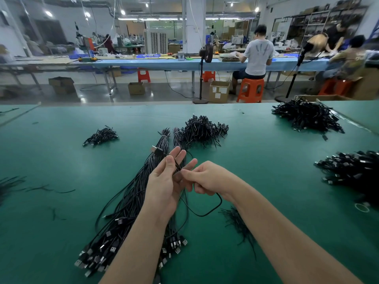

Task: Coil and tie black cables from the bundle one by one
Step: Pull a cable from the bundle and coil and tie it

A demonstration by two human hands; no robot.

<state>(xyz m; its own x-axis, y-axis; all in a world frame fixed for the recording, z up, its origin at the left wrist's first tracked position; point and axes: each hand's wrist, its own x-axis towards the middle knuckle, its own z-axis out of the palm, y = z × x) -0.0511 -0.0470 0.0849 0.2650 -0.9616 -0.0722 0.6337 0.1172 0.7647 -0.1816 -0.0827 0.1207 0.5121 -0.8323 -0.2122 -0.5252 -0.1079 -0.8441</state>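
A long bundle of black USB cables [131, 203] lies on the green table [61, 156], plugs toward me. My left hand [166, 181] is raised above it and pinches one black cable [207, 213] between thumb and fingers, its plug end [155, 149] sticking up to the left. My right hand [207, 179] grips the same cable just beside the left hand, fingers curled. A loop of that cable hangs below both hands.
Heaps of coiled black cables sit at the middle back [203, 130], left back [101, 136], far right back [307, 116] and right edge [352, 169]. Black ties [238, 222] lie under my right forearm. Loose bits lie at left [43, 188].
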